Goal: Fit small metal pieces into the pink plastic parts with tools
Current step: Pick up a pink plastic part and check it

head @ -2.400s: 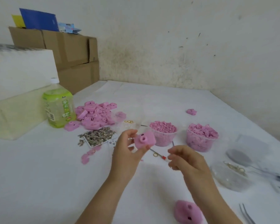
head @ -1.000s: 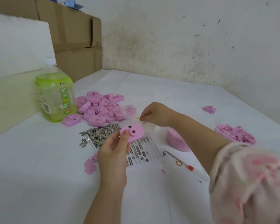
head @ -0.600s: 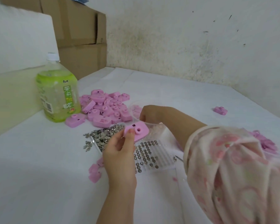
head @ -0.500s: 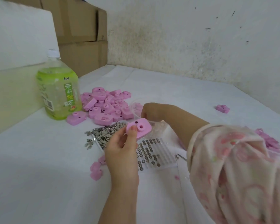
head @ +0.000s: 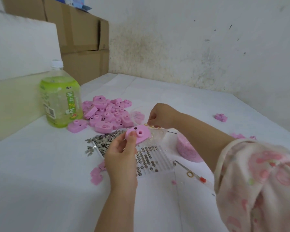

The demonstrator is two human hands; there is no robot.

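Observation:
My left hand [head: 120,154] holds a pink camera-shaped plastic part [head: 139,133] by thumb and fingers above the table. Behind it my right hand [head: 161,115] reaches over a clear bag with small gold rings [head: 151,126], its fingertips curled down and pinching at them. Under the left hand lie a loose heap of small silver metal pieces [head: 102,142] and a clear tray [head: 164,160] with rows of round metal discs. A pile of pink parts [head: 107,114] lies further back.
A green tea bottle [head: 60,97] stands at the left by a white block. Cardboard boxes [head: 84,41] stand in the back corner. A tub of pink bits [head: 187,149] is beside my right forearm. A thin tool with a red band [head: 195,174] and a gold ring lie at the right.
My right hand reached from in front of me across to the bag of gold rings behind the pink part. My left hand kept holding the pink part, lowered over the metal pieces.

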